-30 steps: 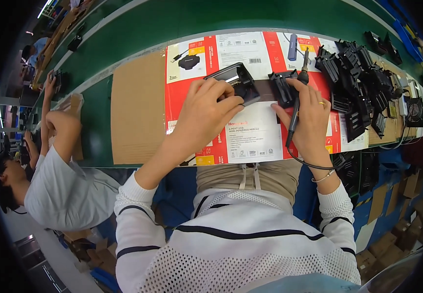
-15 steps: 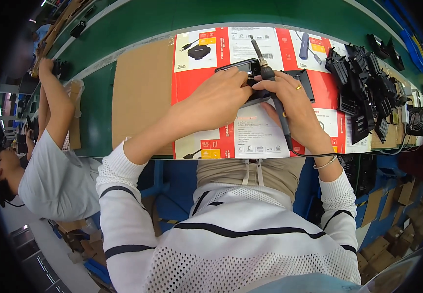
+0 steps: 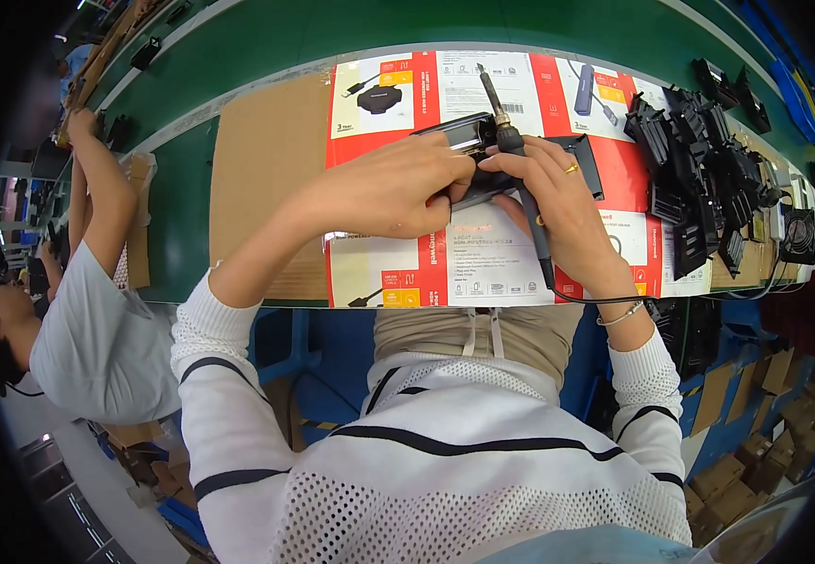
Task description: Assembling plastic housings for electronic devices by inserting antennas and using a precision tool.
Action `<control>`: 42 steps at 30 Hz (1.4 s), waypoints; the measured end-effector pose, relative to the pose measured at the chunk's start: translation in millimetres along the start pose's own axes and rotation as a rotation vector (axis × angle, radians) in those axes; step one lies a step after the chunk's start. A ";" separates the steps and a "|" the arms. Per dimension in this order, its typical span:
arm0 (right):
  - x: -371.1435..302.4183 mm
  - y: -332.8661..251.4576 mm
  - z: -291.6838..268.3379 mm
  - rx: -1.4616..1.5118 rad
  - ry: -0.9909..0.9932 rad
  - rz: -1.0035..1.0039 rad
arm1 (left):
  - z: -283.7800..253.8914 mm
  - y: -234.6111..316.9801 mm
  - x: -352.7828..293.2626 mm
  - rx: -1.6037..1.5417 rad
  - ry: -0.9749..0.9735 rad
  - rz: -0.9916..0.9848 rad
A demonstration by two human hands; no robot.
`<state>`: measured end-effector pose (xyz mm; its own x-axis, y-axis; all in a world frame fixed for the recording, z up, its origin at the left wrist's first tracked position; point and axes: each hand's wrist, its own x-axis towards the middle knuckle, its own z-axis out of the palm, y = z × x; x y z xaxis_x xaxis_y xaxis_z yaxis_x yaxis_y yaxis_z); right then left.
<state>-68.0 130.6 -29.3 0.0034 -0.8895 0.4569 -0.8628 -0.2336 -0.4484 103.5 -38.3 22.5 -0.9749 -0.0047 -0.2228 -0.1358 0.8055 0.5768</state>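
Note:
My right hand (image 3: 563,197) is closed around a soldering iron (image 3: 511,143). Its dark handle slants between thumb and fingers, and the metal tip points up and away from me. A cord runs from the handle's lower end past my wrist. My left hand (image 3: 391,188) is curled at the near-left side of a black plastic casing (image 3: 469,130), its fingers gripping there. Fingers of both hands meet over the casing, hiding most of its inside. Another black plastic part (image 3: 584,162) lies just right of my right hand.
Under the work lies a flattened red and white printed carton (image 3: 506,254), with plain cardboard (image 3: 266,169) to its left. A heap of black plastic casings (image 3: 689,174) sits on the right, near a small fan (image 3: 802,233). A co-worker (image 3: 107,320) sits at left.
My left hand has shifted slightly left and its fingers sit differently at the casing. My right hand still holds the soldering iron, which has moved very little.

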 end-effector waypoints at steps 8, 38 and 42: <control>0.0 -2.1 0.7 -0.005 -0.006 0.014 | 7.0 -2.5 -3.7 -0.050 0.048 -0.014; 0.7 -12.4 17.1 0.020 0.186 0.069 | 82.0 -3.6 2.6 -0.004 0.893 0.123; -3.9 -8.3 13.8 -0.033 0.221 0.090 | 81.1 -6.8 2.2 -0.024 0.909 0.136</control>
<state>-54.0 130.6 -38.0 -0.1822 -0.7977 0.5749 -0.8707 -0.1408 -0.4713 116.6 4.3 -45.6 -0.7453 -0.3828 0.5459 -0.0030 0.8207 0.5714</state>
